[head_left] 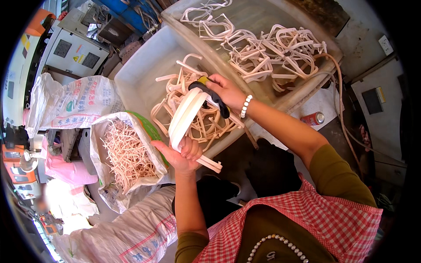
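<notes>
A curved, cream-coloured plastic strip arches up in front of me, its lower end bent toward my body. My left hand is closed around that lower end, with the thumb stretched out to the left. In my right hand, at the top of the arch, is a pair of pliers with black and yellow grips. The jaws are hidden, so I cannot tell whether they touch the strip. Beneath both hands, a pile of similar bent plastic pieces lies in a pale plastic tub.
A second tub behind holds many tangled plastic pieces. At the left, an opened woven sack is filled with short cut plastic bits. A red spray can and a hose are at the right.
</notes>
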Available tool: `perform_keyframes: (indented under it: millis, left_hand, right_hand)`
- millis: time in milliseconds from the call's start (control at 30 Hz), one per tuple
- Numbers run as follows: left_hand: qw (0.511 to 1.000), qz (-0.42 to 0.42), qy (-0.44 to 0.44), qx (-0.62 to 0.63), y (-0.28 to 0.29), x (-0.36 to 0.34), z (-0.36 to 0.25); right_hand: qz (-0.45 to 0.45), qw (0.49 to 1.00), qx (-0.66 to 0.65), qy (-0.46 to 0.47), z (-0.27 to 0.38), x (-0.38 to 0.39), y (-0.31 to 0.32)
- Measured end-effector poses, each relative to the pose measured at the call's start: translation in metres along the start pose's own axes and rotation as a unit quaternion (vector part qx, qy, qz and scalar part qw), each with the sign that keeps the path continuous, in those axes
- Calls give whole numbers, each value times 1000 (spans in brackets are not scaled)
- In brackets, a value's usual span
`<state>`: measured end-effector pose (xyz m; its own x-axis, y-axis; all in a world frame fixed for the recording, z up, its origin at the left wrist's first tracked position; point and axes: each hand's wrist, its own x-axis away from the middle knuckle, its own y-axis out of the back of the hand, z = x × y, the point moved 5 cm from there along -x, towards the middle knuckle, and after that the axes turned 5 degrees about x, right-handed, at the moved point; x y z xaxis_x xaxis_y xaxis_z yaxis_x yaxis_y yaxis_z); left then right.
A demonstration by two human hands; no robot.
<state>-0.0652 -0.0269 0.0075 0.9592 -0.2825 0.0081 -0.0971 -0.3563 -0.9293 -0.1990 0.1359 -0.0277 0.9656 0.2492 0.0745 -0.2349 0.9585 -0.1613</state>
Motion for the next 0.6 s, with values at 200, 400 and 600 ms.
perform_keyframes:
  millis: [200, 400, 600]
  left_hand:
    - [996, 4, -25, 90, 7, -3, -6]
    - [985, -1, -73, 160, 12, -5, -12]
    - [989, 59, -78, 111, -5, 4, -19]
  right_hand:
    - [-72, 941, 217, 251, 68, 31, -21]
    - [-5, 811, 382, 444, 87, 69, -54]
    - [-37, 826, 418, 377, 84, 75, -27]
